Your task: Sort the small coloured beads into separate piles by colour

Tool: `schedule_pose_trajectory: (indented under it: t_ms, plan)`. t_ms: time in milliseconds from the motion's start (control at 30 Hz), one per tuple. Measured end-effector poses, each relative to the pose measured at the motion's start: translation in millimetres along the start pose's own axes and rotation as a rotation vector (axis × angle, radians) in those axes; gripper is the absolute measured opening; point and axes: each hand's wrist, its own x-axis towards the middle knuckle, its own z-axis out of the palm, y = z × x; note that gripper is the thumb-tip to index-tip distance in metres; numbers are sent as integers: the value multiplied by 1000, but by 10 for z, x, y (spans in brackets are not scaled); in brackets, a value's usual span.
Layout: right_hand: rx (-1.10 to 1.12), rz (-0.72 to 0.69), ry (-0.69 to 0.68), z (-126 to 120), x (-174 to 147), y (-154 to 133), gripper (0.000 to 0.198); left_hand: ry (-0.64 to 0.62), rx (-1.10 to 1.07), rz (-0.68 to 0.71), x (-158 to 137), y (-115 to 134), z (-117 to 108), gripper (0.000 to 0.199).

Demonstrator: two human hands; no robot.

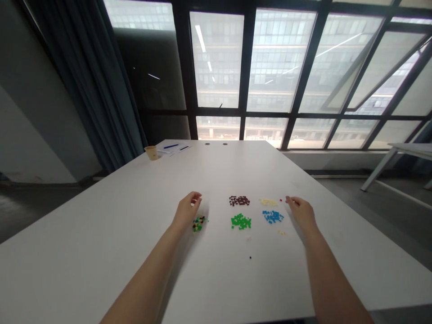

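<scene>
My left hand [189, 209] hovers just above and left of a small mixed pile of coloured pieces [199, 222]; its fingers are loosely curled, thumb apart from them, with nothing visible between. At the right, my right hand [302, 212] has thumb and fingertips drawn together; whatever they hold, if anything, is too small to make out. One red piece [281, 200] lies just left of those fingertips. Small pieces are grouped by colour between the hands: dark brown [239, 200], pale yellow [269, 202], green [241, 221] and blue [273, 217].
A few pale yellow bits [281, 232] and a lone black piece [250, 258] lie nearer on the white table [216, 288]. Toward its far left stand a tan cup [151, 153] and papers with a blue pen [171, 146]. Windows rise behind; another table [410, 148] is at right.
</scene>
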Motion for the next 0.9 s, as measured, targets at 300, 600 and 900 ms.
schedule_pose_trajectory:
  t_ms: [300,600,900]
  plan:
    - [40,-86,-38,62,-120,-182,43,-473,142,-208,38,-404,-117,25]
    - [-1,-114,-110,83,-145,-213,42,-519,187,-207,5,-336,-117,18]
    - [19,-139,-114,98,-147,-210,43,-419,213,-169,-13,-231,-155,23]
